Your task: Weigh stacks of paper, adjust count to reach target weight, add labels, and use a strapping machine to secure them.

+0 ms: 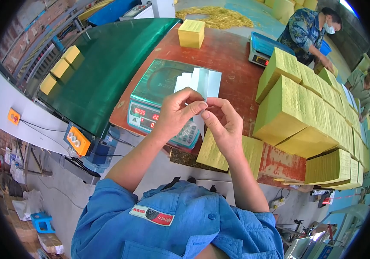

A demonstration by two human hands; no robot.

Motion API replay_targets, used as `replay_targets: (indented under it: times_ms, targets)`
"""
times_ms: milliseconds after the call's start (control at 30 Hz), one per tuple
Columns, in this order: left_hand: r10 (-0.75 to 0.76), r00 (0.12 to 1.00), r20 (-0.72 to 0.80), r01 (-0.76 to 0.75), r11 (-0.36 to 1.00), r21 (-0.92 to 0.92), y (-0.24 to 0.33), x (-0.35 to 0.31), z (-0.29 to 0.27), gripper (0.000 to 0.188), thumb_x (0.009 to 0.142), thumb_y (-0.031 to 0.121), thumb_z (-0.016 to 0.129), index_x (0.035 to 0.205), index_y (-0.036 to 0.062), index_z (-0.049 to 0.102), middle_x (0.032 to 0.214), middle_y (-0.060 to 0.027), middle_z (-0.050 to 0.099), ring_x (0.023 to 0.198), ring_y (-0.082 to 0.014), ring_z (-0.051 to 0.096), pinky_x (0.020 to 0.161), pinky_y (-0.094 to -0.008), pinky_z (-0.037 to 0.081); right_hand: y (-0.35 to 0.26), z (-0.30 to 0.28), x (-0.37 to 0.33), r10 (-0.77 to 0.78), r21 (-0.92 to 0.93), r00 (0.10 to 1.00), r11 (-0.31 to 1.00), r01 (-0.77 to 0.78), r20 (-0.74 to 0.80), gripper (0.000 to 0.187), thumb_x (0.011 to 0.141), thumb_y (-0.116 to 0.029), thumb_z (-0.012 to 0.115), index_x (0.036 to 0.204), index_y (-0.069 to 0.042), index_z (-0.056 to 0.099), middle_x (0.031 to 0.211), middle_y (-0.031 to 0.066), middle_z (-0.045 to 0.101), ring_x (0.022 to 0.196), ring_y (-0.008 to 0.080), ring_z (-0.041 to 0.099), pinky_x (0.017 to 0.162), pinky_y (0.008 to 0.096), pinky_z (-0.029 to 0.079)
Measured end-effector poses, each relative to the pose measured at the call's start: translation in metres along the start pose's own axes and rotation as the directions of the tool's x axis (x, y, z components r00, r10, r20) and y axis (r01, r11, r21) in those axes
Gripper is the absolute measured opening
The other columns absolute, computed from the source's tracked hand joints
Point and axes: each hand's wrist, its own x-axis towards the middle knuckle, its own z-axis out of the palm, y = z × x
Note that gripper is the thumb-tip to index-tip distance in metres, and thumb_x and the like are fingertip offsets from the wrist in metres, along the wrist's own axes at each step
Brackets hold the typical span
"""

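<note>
Blue cotton work shirt [167,216] nearest, red-and-white patch on the chest. Forearms reach past it; left hand [178,110] and right hand [224,125] meet over the front of the scale, thumb and finger pads together on each. Both look clamped on the lower end of a thin, pale grey strip [203,82]; the exact contact is half hidden behind the fingers. Can't tell if it's paper or film. Strip stands up between the hands, its upper part in front of white paper slips [185,81] on the teal-green weighing scale [150,86]. Handling guess: next to no weight, limp, possibly slick, creases or tears easily. Best hold is a light two-sided pinch at the edges, close to the end, no hard pull. Ridged yellow paper block [213,153] sits just below the right hand, at the edge of the worn red table [236,56]. Big yellow block stacks [284,108] to the right, green conveyor belt [107,64] to the left. Farther out: single yellow block [191,33], blue-topped scale [271,45], and a masked co-worker [297,28] bent over the stacks.
</note>
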Motion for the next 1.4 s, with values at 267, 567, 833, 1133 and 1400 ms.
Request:
replay_targets:
  times_ms: [267, 567, 833, 1133, 1400]
  targets:
    - [-0.04, 0.998, 0.049, 0.036, 0.996, 0.083, 0.0, -0.004, 0.003, 0.018, 0.091, 0.016, 0.068, 0.092, -0.0001, 0.061, 0.087, -0.0028, 0.061, 0.079, -0.0089, 0.06, 0.071, -0.0237, 0.052, -0.006, -0.009, -0.01, 0.082, 0.208, 0.996, 0.974, -0.086, 0.031, 0.023, 0.091, -0.014, 0.068, 0.108, 0.001, 0.065, 0.097, 0.0041, 0.067, 0.086, 0.0102, 0.061, 0.076, 0.0245, 0.051]
    - [0.049, 0.997, -0.053, -0.026, 0.928, 0.373, 0.008, -0.013, 0.016, 0.017, 0.084, 0.007, 0.074, 0.093, 0.0006, 0.061, 0.086, -0.0026, 0.063, 0.078, -0.0102, 0.06, 0.069, -0.0247, 0.05, -0.01, -0.015, -0.015, 0.14, -0.113, 0.97, 0.98, -0.165, -0.197, 0.011, 0.09, -0.004, 0.061, 0.091, 0.003, 0.068, 0.068, -0.0041, 0.057, 0.064, 0.002, 0.046, 0.056, 0.0206, 0.04]
    - [0.195, 0.865, -0.461, -0.064, 0.957, 0.285, -0.007, -0.005, 0.02, 0.033, 0.08, 0.011, 0.077, 0.107, 0.0021, 0.061, 0.109, -0.0075, 0.063, 0.099, -0.0166, 0.061, 0.085, -0.0322, 0.05, -0.005, -0.027, -0.016, 0.113, -0.117, 0.949, 0.981, -0.153, -0.294, 0.011, 0.09, -0.005, 0.063, 0.091, 0.003, 0.07, 0.069, -0.0037, 0.057, 0.063, 0.002, 0.046, 0.056, 0.0201, 0.04]
    - [-0.115, 0.963, -0.244, 0.136, 0.988, 0.07, -0.011, -0.02, 0.015, 0.014, 0.089, 0.011, 0.069, 0.097, -0.0001, 0.069, 0.079, -0.0015, 0.067, 0.07, -0.0061, 0.057, 0.062, -0.0243, 0.048, 0.004, -0.038, -0.022, 0.273, -0.167, 0.927, 0.932, -0.321, -0.256, 0.014, 0.093, -0.01, 0.063, 0.088, 0.003, 0.067, 0.073, -0.0017, 0.06, 0.068, 0.0055, 0.051, 0.062, 0.0226, 0.044]
    - [0.129, 0.979, -0.16, -0.033, 0.866, 0.499, -0.008, -0.019, 0.021, 0.02, 0.087, 0.016, 0.072, 0.084, -0.001, 0.062, 0.066, -0.01, 0.062, 0.056, -0.0116, 0.054, 0.051, -0.0284, 0.043, 0.023, -0.043, -0.024, 0.239, 0.133, 0.958, 0.967, -0.219, -0.158, 0.017, 0.095, -0.013, 0.063, 0.083, -0.001, 0.063, 0.074, -0.0026, 0.058, 0.068, 0.0051, 0.049, 0.061, 0.0224, 0.042]
